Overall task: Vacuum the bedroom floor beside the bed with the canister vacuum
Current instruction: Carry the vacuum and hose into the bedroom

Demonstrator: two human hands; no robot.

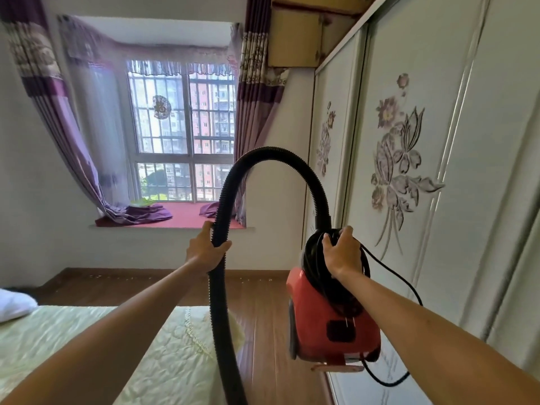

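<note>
I have the red canister vacuum (330,325) off the ground, hanging from my right hand (342,252), whose fingers are curled round its top handle and over the bundle of black power cord (391,276) wound there. One loop of that cord trails loose down past the body, on the side toward the white flowered wardrobe doors (467,171). My left hand (206,249) is wrapped round the black ribbed hose (271,152), thumb on one side and fingers on the other, a little below where it arches up and over to the canister. The hose's lower end runs out of the bottom of the view, so I cannot tell what nozzle is on it.

As I judge it, the job has hardly begun. The machine is being carried, not set on the wooden floor (263,317) between the bed (87,346) and the wardrobe, and the cord looks mostly coiled rather than plugged in. Pale specks lie on the boards near the far wall under the window (181,127). Left to do: put it down, unwind, plug in, and sweep the strip beside the bed
</note>
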